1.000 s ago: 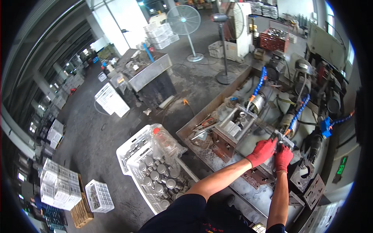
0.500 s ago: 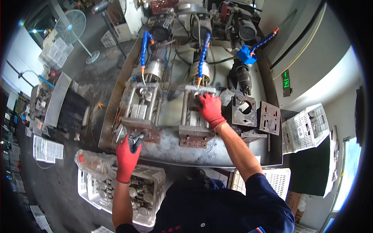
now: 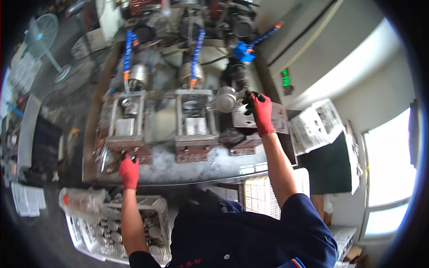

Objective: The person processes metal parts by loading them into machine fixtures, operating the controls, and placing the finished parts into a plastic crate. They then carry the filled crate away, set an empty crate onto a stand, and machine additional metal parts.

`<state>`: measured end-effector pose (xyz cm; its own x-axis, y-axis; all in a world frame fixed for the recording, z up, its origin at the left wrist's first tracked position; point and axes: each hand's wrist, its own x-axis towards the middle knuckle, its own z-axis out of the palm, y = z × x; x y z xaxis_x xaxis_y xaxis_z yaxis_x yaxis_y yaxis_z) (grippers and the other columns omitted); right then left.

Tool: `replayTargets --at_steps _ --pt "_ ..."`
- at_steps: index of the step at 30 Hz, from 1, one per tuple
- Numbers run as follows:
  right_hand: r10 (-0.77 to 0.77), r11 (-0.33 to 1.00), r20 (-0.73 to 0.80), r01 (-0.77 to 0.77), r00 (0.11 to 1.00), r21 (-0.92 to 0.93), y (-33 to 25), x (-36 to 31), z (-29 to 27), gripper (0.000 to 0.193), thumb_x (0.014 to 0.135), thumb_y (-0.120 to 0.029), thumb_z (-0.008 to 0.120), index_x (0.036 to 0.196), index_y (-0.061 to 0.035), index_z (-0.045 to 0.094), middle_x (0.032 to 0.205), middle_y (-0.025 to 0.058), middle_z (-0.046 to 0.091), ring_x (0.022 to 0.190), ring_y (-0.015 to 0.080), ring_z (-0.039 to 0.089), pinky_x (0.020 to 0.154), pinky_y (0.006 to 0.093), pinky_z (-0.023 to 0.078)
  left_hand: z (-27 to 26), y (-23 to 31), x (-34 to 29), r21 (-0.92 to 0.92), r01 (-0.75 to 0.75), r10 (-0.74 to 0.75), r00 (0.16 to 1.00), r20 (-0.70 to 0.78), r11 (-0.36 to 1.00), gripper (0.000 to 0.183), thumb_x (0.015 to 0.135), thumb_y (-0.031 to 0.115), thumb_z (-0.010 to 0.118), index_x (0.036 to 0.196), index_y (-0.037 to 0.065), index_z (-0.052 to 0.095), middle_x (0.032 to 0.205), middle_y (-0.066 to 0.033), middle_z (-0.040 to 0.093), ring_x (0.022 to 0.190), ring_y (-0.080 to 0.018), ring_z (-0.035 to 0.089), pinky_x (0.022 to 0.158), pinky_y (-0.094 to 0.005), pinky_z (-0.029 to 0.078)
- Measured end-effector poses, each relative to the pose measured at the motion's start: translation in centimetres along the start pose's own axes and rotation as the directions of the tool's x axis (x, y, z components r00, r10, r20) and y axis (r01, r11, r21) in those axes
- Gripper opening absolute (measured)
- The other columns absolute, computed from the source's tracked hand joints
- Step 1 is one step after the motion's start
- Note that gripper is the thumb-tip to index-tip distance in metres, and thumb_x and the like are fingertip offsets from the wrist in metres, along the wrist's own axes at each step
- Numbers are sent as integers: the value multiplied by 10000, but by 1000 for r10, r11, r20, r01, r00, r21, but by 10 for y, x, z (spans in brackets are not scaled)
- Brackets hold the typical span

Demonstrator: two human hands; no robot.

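Observation:
My right hand (image 3: pixel 260 109), in a red glove with dark fingertips, grips a round silver-grey metal casting (image 3: pixel 225 100) with pipe stubs at its sides. The casting is raised just right of the middle clamping fixture (image 3: pixel 195 125), partly over the brown machine block (image 3: pixel 246 119). My left hand (image 3: pixel 129 170), gloved likewise, is at the front plate of the left fixture (image 3: pixel 129 142). Its fingers are curled there, and what they hold is hidden. Another metal casting (image 3: pixel 130 107) sits in the left fixture, below a blue jointed coolant hose (image 3: pixel 128 56).
A white crate (image 3: pixel 73 236) of similar castings stands at lower left, a plastic bag (image 3: pixel 85 203) on its corner. The metal tray's front edge (image 3: pixel 196 181) runs before me. A second blue hose (image 3: pixel 196 58) hangs over the middle fixture. White crates (image 3: pixel 313 127) stand at right.
My right hand has moved from the middle fixture to the right, and a casting now shows in it. The left hand has reached toward the left fixture's front. The whole view has shifted.

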<state>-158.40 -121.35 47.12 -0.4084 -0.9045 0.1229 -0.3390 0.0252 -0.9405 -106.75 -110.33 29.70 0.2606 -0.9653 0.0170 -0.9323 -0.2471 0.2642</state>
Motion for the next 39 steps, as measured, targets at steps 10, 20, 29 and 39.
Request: replayTargets --at_steps 10,20,29,39 --pt "544 825 -131 -499 829 265 80 -58 -123 298 856 -356 687 927 -67 672 812 183 699 743 324 693 613 421 533 -35 -2 -37 -110 -39 35 999 -39 993 593 827 323 736 1308 40 537 1020 -214 685 955 -393 657 792 -491 523" --pt "-289 410 152 266 945 -873 -16 -53 -83 591 742 -453 748 1183 -88 597 1129 186 630 1025 352 648 810 471 541 -88 37 -144 -503 -359 331 932 -148 786 587 809 159 737 1344 32 533 1006 -229 666 906 -397 653 816 -488 507" --pt "-108 394 303 321 947 -861 -2 -24 -78 632 690 -500 734 1116 -54 593 967 192 677 846 352 692 710 441 546 -60 104 -213 -315 -433 503 844 187 844 493 831 270 717 1271 80 601 930 -190 661 830 -391 653 720 -491 514" --pt "38 993 -185 -59 982 -106 38 -135 -248 598 730 -238 818 1214 0 562 1083 161 693 981 269 686 873 372 515 -13 203 -228 -327 -561 649 674 353 761 466 853 258 690 1270 69 599 1020 -206 668 903 -393 656 789 -479 522"
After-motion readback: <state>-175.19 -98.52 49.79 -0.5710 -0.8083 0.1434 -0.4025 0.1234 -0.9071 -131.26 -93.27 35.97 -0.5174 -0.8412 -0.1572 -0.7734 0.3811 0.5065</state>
